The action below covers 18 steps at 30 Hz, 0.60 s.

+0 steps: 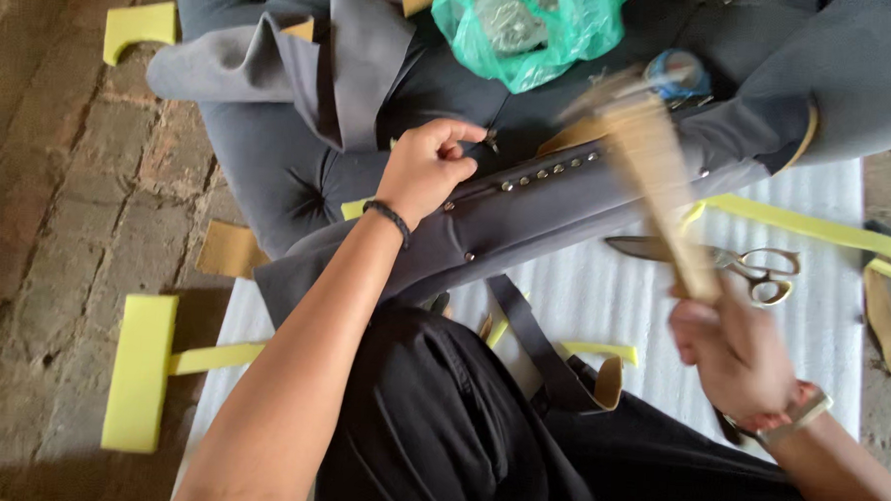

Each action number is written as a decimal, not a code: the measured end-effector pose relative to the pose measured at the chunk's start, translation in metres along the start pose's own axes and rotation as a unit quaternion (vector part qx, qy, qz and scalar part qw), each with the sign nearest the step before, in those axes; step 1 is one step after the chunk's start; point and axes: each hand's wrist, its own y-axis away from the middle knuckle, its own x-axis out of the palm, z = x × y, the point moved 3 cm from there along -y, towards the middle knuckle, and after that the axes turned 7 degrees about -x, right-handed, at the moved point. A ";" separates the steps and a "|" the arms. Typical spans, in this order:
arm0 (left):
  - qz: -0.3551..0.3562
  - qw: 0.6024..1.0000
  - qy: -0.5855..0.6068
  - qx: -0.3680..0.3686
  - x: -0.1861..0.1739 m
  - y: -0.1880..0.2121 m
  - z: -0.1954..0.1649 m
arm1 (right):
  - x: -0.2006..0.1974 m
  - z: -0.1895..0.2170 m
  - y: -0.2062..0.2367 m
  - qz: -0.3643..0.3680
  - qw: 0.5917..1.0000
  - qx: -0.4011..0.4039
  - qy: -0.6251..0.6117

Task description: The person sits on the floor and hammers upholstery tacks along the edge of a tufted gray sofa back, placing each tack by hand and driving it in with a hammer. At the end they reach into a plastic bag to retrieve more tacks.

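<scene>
My left hand (426,167) pinches a small metal stud (491,139) against the grey upholstered furniture piece (271,165), at the end of a row of shiny studs (552,171) along its edge. A black band circles that wrist. My right hand (733,354), with a watch on the wrist, grips the wooden handle of a hammer (656,169). The hammer is blurred by motion and its head hangs above the studded edge, right of my left hand.
Scissors (732,259) lie on white ribbed foam sheet (602,295) under the furniture. A green plastic bag (532,26) and a blue tape roll (677,71) rest on the grey fabric. Yellow foam offcuts (140,368) lie on the brick floor (43,187). My black-clad lap (439,428) fills the foreground.
</scene>
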 end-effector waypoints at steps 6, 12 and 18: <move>-0.016 0.998 0.050 -0.046 -0.003 -0.001 0.001 | 0.014 -0.004 -0.003 0.179 0.938 0.155 0.254; -0.063 0.998 0.020 0.000 -0.004 -0.001 0.000 | 0.004 -0.001 -0.008 0.119 0.949 0.139 0.257; -0.164 0.973 -0.153 0.060 0.003 -0.002 -0.006 | 0.015 0.002 -0.010 0.052 0.981 0.023 0.187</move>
